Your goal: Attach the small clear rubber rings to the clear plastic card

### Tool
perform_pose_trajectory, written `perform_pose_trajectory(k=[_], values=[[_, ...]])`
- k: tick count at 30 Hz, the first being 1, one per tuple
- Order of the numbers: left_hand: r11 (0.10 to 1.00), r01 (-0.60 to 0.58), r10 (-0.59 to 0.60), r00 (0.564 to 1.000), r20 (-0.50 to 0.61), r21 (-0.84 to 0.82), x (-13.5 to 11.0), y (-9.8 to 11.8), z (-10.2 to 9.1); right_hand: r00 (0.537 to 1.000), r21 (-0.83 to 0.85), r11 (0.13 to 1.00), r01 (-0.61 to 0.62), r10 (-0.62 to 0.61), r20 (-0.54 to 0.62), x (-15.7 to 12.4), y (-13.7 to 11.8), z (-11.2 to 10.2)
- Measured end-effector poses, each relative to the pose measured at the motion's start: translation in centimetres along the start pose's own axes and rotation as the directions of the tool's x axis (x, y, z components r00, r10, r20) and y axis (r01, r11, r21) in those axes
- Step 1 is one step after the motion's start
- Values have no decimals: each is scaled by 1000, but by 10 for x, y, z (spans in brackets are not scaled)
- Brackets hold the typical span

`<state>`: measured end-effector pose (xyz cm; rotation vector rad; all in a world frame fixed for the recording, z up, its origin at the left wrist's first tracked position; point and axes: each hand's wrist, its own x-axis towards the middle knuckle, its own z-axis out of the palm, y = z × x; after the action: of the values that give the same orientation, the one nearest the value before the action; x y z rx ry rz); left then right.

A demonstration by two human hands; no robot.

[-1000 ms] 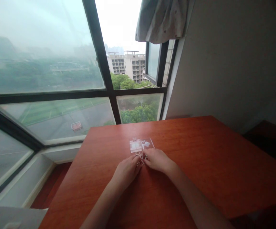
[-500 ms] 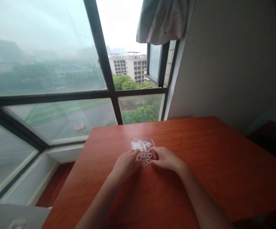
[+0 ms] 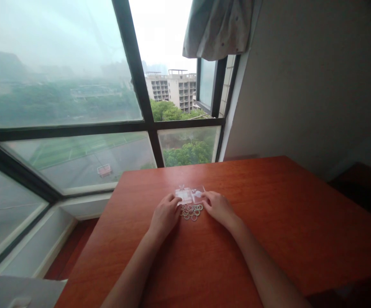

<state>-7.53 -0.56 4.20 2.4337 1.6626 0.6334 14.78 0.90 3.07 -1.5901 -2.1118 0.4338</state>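
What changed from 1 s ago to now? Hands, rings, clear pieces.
Both hands parted and moved forward. A second ago they met over the small rings, hiding most; now the left hand and right hand flank the uncovered pile, fingertips at the clear plastic pieces. Whether they grip them is unclear. The pieces and table stayed put.

Both hands rest on the wooden table [image 3: 269, 205], the left hand [image 3: 165, 214] and right hand [image 3: 218, 207] flanking a small pile of metal rings [image 3: 191, 211]. Their fingertips touch clear plastic pieces [image 3: 189, 194] (details too small to tell) beneath the big window [image 3: 76, 107].
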Motion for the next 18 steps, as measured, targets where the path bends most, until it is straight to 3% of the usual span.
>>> perform_pose_trajectory(k=[5,12,18], values=[[995,23,-25,1000,-14,-94,-2,-4,4,999,-77,997,-30,31,17,-1,3,3],[995,17,-13,999,43,-99,-5,0,-2,993,-155,986,-69,83,86,-4,-8,-4],[996,-1,8,996,85,-84,-6,2,-8,995,-116,993,-19,31,100,-5,-7,-4]])
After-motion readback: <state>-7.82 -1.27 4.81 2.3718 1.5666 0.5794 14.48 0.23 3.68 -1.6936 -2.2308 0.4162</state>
